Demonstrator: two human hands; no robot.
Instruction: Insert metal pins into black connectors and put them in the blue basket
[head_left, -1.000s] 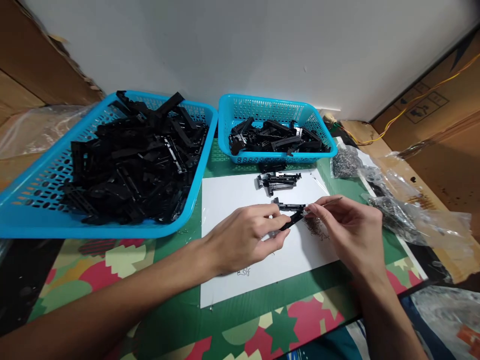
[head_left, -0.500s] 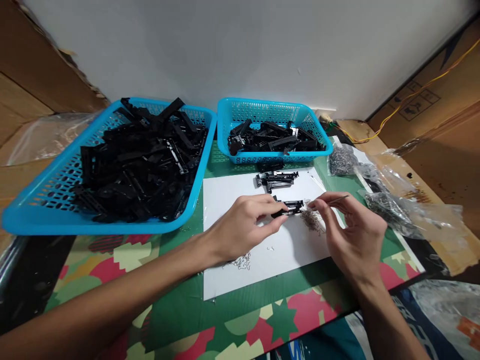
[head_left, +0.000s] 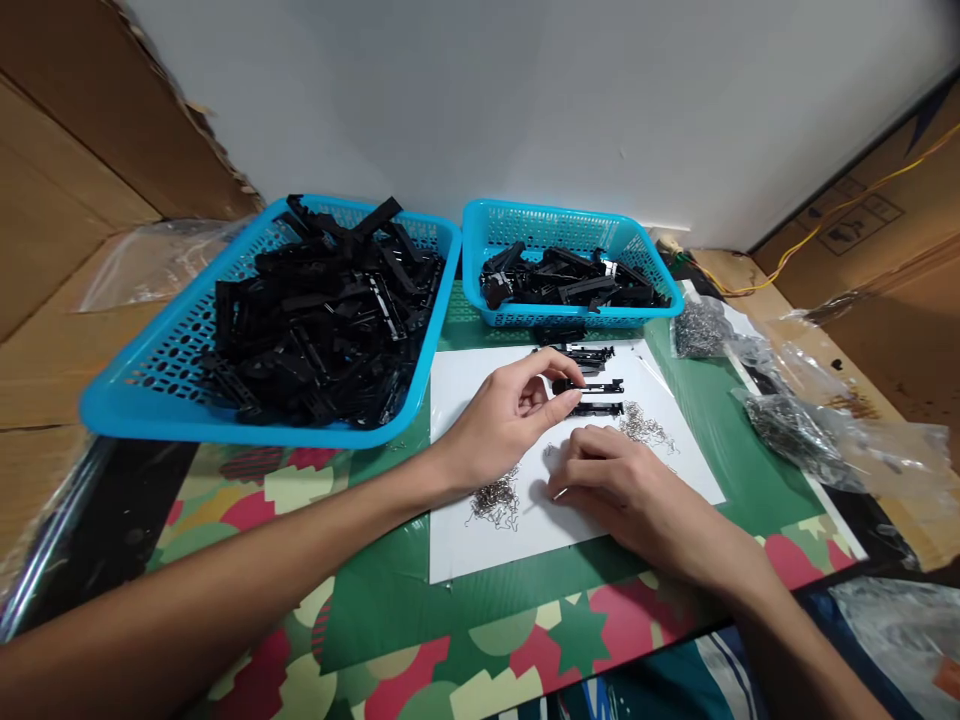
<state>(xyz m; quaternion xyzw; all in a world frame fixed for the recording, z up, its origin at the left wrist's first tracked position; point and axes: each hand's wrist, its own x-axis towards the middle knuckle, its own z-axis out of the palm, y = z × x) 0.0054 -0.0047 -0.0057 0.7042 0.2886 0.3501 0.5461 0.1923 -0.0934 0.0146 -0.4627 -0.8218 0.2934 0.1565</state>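
Taking the white sheet (head_left: 456, 385) as my dial, I have the left hand (head_left: 510, 415) at 11 o'clock, reaching in from 8, its thumb and forefinger closed on the 9 o'clock end of a slim black plastic part (head_left: 604, 388) that lies at 1 o'clock. A second black part (head_left: 602, 409) lies alongside, on its 6 o'clock side. A cluster of similar parts (head_left: 592, 357) sits beyond at 12, partly hidden by my fingers.

My right hand (head_left: 619, 475) comes in from 4 o'clock to near the dial's centre, fingers curled and tips low over the sheet; I cannot tell whether they pinch anything. One heap of fine bent wires (head_left: 496, 505) lies at 8 o'clock, just beside my left hand, and a second wire heap (head_left: 646, 425) at 2, near the ends of the two black parts.

Off the sheet, a large blue basket (head_left: 262, 432) at 10 o'clock is heaped with black parts, and a smaller blue basket (head_left: 585, 318) at 12 holds a shallower load. On the green worktop (head_left: 694, 410) side, I see clear bags of metal pieces at 2 (head_left: 701, 328) and 3 o'clock (head_left: 791, 435)
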